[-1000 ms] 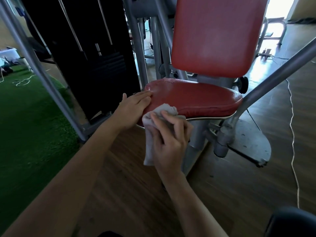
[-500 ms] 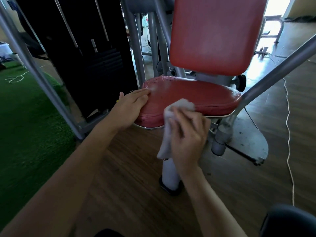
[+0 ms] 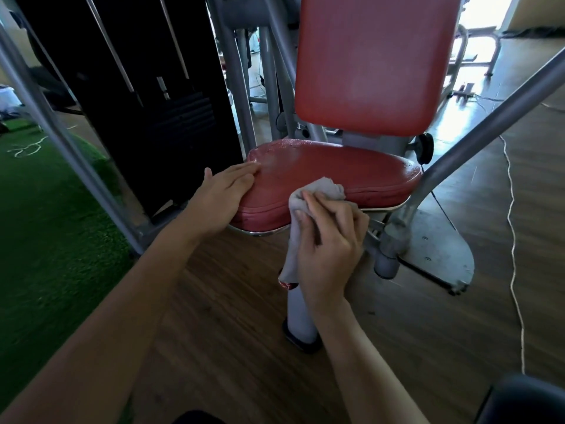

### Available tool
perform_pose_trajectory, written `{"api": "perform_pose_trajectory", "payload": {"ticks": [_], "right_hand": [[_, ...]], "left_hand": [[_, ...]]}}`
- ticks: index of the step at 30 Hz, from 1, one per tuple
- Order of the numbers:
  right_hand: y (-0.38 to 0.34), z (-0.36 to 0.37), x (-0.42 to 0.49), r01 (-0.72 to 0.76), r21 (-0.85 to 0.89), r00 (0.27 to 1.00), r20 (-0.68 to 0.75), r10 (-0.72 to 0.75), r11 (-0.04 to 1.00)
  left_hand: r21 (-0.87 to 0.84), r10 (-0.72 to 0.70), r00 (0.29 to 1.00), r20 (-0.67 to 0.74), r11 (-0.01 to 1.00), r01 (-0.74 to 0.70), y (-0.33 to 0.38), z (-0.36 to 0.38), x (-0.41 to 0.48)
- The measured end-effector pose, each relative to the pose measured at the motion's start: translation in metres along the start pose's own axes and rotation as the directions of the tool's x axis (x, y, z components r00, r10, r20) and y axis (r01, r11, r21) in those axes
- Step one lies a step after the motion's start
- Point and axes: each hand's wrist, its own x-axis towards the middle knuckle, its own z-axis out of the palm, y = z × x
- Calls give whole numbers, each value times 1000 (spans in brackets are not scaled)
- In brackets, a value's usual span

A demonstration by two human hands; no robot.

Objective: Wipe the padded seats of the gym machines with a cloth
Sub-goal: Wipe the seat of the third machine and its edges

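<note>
Green turf [image 3: 46, 228] filled the left of the frame, the black weight stack [image 3: 146, 87] above it. Centre-left, I saw the left hand [image 3: 224, 197] lying flat, fingers straight, on the left end of the red seat pad [image 3: 336, 169]. Just right of it, the right hand [image 3: 331, 249] clutched the grey cloth [image 3: 324, 186], bunched against the pad's lower edge, its tail hanging down. At far right, a white cord [image 3: 513, 240] trailed over the wooden floor [image 3: 229, 301].

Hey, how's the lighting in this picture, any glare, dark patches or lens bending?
Head view: backlight glares off the wooden floor behind the seat; the weight stack is nearly black; the wide lens slightly bows the frame tube; the left hand, right hand and cloth look sharp and evenly lit.
</note>
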Motion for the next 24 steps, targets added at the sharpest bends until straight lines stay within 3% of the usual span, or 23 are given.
{"api": "perform_pose_trajectory", "payload": {"ticks": [4,8,10,16,24], "right_hand": [[-8,2,-6,-119,26,993,11,118,993],[0,-4,2,-26,29,998,58,25,999],[0,-5,4,-13,35,998,67,10,999],[10,-16,16,1,-27,994,105,2,1000],[45,-21,30,70,-272,995,92,-47,960]], "left_hand": [[65,13,1000,17,998,-14,3,-3,-1],[310,117,991,61,942,-131,17,-8,1],[302,177,979,104,932,-201,33,-8,4],[444,-29,988,149,895,-41,70,2,14],[591,-97,994,-59,799,113,92,43,15]]}}
